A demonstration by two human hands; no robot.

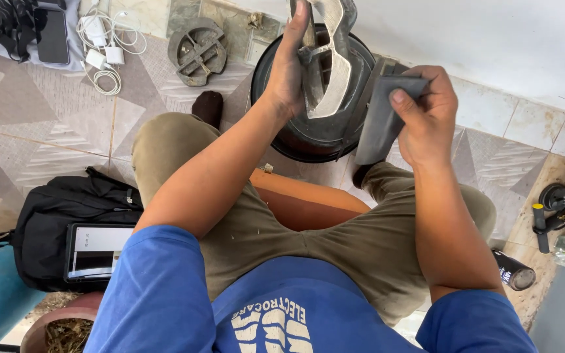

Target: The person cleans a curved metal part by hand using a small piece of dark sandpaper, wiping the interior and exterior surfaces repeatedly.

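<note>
My left hand (pixel 289 68) grips a pale grey metal bracket-like part (pixel 331 65), held upright at the top middle of the view. My right hand (pixel 426 114) holds a folded dark grey sheet, like abrasive paper (pixel 380 121), just to the right of the metal part and close to its lower edge. Whether the sheet touches the metal I cannot tell. Both hands are raised over a round black housing (pixel 295 140) that stands on the tiled floor between my feet.
I sit on an orange-brown stool (pixel 308 202). A black backpack (pixel 53 216) with a tablet (pixel 96 252) lies at left. A round dark metal part (pixel 197 51), white chargers (pixel 106 46), a phone (pixel 52 34), a black can (pixel 514 271) and tools (pixel 560 202) lie around.
</note>
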